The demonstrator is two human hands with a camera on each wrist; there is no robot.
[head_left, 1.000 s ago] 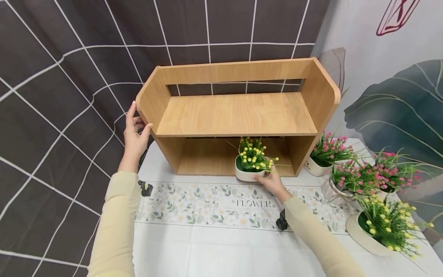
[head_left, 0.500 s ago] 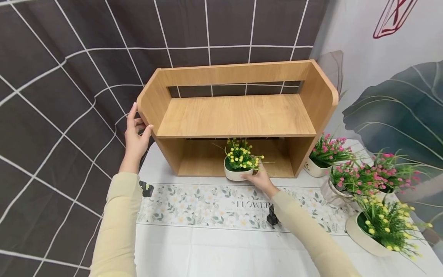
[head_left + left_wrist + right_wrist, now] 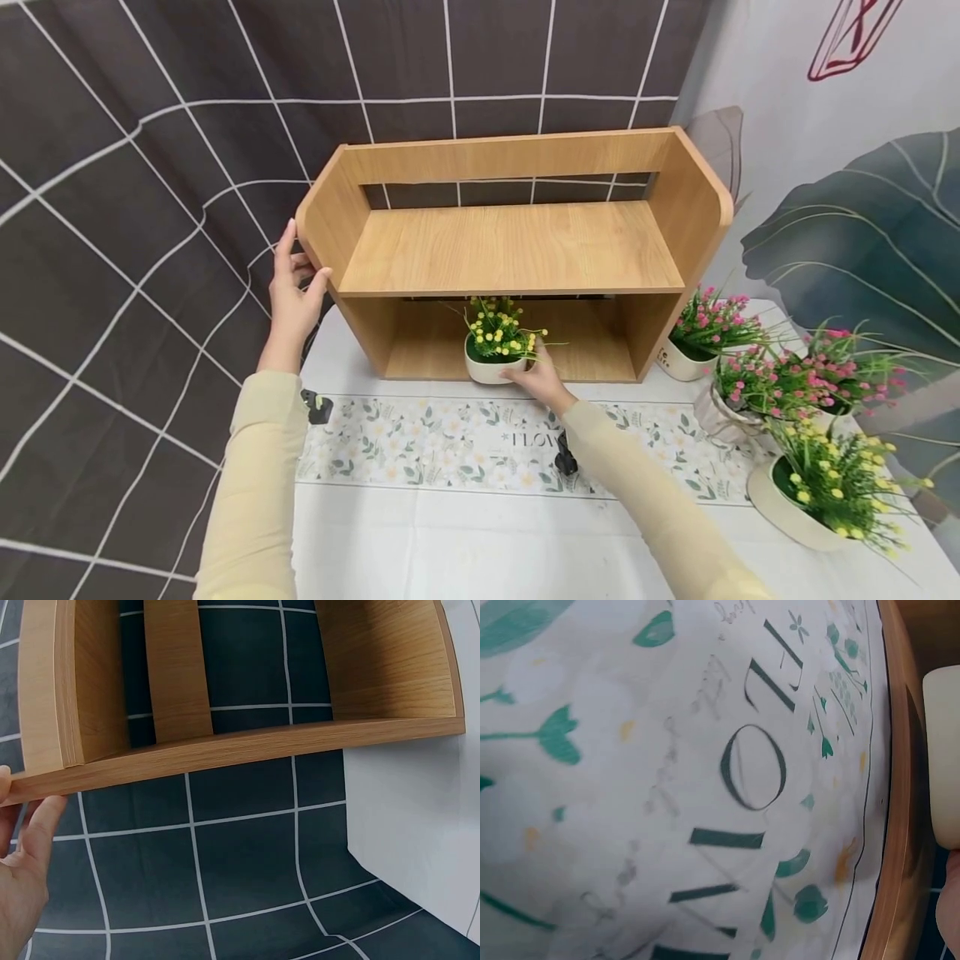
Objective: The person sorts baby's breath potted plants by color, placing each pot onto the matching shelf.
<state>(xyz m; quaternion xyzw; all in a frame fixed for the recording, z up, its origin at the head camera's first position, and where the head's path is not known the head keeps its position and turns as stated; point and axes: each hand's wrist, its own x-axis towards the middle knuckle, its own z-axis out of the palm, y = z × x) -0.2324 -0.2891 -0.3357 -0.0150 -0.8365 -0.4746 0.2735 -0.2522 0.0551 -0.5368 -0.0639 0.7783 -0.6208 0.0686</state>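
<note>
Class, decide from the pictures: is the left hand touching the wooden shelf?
Touching. The left wrist view shows the left hand gripping the wooden shelf by one side, skin meeting wood without a gap.

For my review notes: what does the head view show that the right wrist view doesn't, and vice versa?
Only the head view shows the left hand gripping the side of the wooden shelf, the pink-flowered plants and the yellow blooms.

Only the right wrist view makes out faint cursive script beside the large lettering.

Both show the floral band with that lettering, part of the shelf, the white pot and at least part of the right hand holding it.
</note>
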